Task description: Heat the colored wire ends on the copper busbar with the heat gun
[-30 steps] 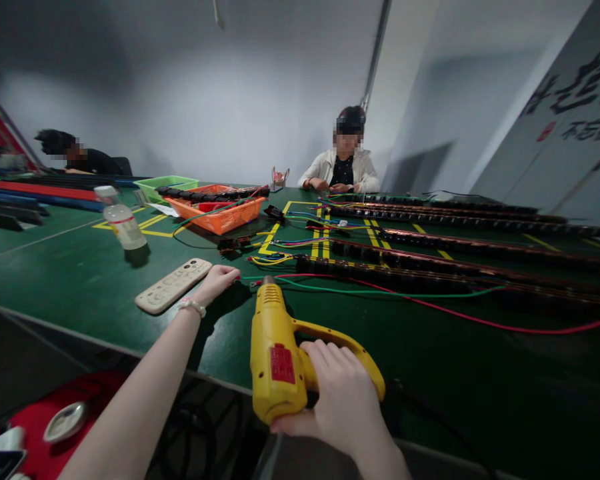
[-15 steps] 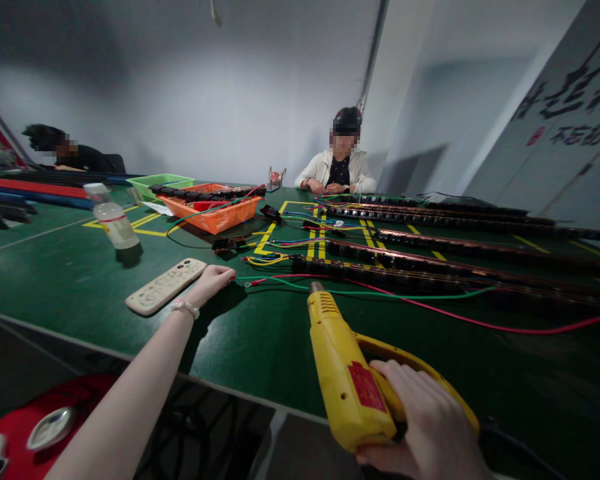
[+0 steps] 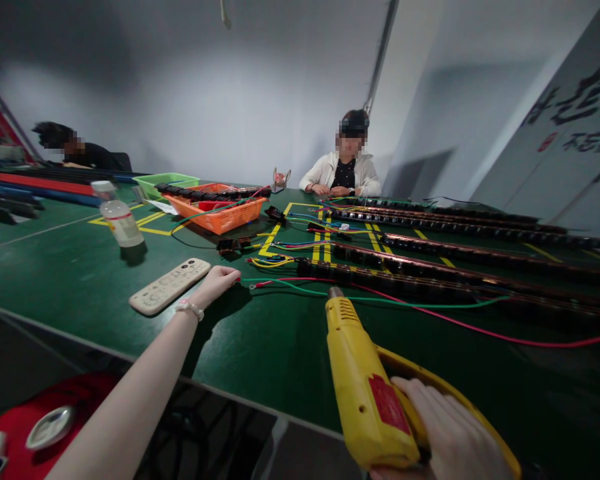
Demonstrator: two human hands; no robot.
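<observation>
right hand [image 3: 450, 437]: wrapping closed around the handle of the heat gun [image 3: 365, 387]
left hand [image 3: 217, 280]: lying curled on the table [image 3: 70, 280], fingertips meeting the red wire [image 3: 290, 279]; grip not visible, cannot tell
heat gun: yellow, red label, sitting low at the near table edge, nozzle pointing toward the wires

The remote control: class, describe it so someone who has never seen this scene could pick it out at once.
Find the near left part of the big green table. Just left of the person's left hand, nearer than the plastic bottle, lies the remote control. It alone is a flat cream slab covered in small buttons, unlike the yellow heat gun in the right hand.
</observation>
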